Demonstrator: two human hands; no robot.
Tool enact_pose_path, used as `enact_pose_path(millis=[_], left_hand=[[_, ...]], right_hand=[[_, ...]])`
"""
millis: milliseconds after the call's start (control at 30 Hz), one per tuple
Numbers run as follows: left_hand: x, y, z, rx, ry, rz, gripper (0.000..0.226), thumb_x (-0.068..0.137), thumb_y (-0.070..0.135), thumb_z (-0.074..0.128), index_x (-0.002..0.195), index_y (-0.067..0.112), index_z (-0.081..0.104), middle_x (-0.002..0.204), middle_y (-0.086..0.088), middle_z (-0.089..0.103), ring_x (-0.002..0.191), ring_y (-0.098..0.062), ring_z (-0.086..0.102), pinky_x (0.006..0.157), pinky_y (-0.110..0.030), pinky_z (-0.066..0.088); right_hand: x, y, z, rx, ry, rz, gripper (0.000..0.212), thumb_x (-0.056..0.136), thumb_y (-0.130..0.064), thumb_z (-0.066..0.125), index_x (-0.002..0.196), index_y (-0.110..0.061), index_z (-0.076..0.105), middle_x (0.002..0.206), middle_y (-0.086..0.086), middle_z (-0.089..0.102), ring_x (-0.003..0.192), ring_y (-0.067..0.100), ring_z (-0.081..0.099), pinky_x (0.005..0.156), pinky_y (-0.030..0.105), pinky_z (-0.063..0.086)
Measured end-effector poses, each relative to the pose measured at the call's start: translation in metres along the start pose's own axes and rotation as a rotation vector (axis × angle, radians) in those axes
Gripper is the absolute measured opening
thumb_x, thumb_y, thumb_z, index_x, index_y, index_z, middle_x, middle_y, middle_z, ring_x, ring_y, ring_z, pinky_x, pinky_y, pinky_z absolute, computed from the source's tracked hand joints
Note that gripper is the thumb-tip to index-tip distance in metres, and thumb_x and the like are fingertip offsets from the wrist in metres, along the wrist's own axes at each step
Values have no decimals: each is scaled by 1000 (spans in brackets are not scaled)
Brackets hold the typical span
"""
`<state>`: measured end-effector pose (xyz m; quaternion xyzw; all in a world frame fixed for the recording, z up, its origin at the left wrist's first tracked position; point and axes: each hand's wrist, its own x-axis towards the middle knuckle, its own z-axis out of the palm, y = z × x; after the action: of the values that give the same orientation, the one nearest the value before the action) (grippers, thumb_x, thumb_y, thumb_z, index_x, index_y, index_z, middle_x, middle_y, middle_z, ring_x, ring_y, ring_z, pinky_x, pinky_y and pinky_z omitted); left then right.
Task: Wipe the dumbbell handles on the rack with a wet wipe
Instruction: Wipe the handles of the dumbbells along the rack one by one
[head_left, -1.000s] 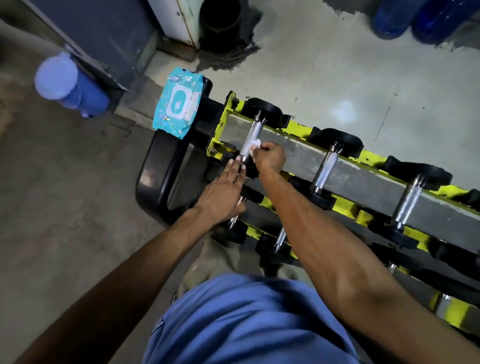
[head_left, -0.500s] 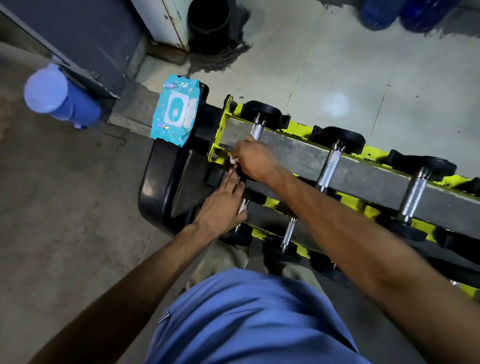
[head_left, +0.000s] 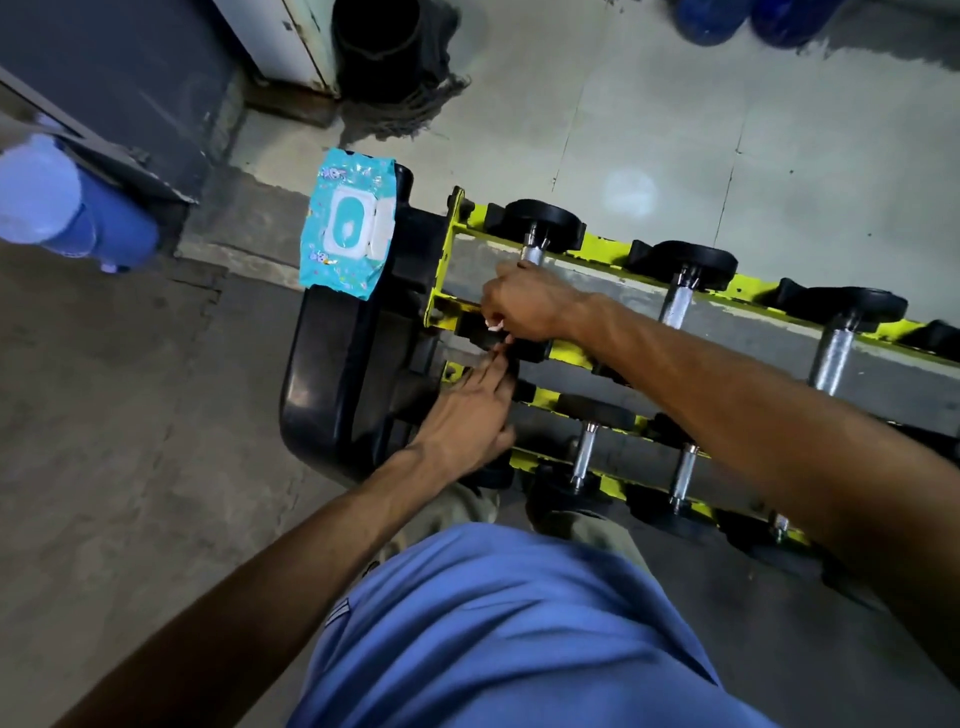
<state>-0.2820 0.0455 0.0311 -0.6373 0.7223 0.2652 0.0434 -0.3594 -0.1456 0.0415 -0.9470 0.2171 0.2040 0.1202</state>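
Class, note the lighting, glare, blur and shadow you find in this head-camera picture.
Head view: dim, uneven light; a pale glare spot on the floor; the metal dumbbell handles gleam; the blue bottle at left is blurred; deep shadow swallows the lower right end of the rack.

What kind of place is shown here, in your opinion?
Probably a small gym, perhaps its storage corner. A yellow rack holds dumbbells with steel handles, the floor is bare concrete, and large blue jugs stand at the far side.
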Motion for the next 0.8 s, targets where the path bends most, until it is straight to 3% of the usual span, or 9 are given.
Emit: enact_pose_path(millis=[133,200,300,400,500,567,633,700,800], left_hand=[[0,-5,-2,-18,18,3,92,81,28,74,155,-9,35,169,-26,21,156,-37,27,124,-41,35],[-1,-10,-3,-68,48,-2,102,75,19,77,159,-9,26,170,-26,18,153,-37,32,119,-39,40],[-2,-16,1,-70,58,28,96,78,12,73,159,-8,27,171,-25,16,155,-38,30,120,-43,40],[-1,-15,3,-5,23,41,93,77,22,72,157,-7,34,171,-25,15,155,-38,29,120,-45,40],[-1,-15,2,28,32,37,83,83,30,66,154,-5,39,171,-25,14,158,-34,22,126,-42,30],[-2,-19,4,40,53,36,83,87,30,62,157,-3,34,172,-23,10,160,-31,16,128,-39,25],[-3,-22,6,45,44,46,89,90,33,60,162,-2,22,174,-21,0,162,-29,9,129,-39,22],[-2,-22,7,54,28,57,91,91,34,59,164,-2,16,174,-20,-4,162,-29,5,130,-40,21],[-2,-20,5,53,12,47,93,92,34,59,164,-1,13,174,-20,-8,162,-28,2,130,-39,21]], right_hand=[[16,-12,-7,-246,-136,3,23,94,-30,64,114,-21,70,119,9,63,115,29,47,96,40,35],[38,-19,-8,-236,-279,35,25,95,-29,59,116,-18,67,119,9,65,116,29,53,106,45,31],[58,-24,-4,-180,-382,38,19,94,-21,59,111,-16,64,115,7,68,115,28,60,115,49,22],[45,-17,-6,-168,-248,-18,14,92,-18,59,104,-21,66,104,5,67,111,28,56,105,43,30],[15,2,-2,0,-33,-12,11,84,-27,67,94,-30,71,97,-2,66,110,27,49,99,43,31],[-6,8,14,66,105,39,10,82,-28,67,91,-30,71,94,-3,68,106,28,54,93,41,33],[-25,6,38,247,224,196,11,81,-24,64,90,-26,70,91,2,72,96,30,63,85,38,42],[-35,0,64,616,288,440,6,83,-17,68,88,-18,70,89,4,73,88,29,68,77,36,51],[-24,-4,83,1055,294,772,19,85,-6,68,72,-19,62,70,-2,63,67,16,61,64,28,48]])
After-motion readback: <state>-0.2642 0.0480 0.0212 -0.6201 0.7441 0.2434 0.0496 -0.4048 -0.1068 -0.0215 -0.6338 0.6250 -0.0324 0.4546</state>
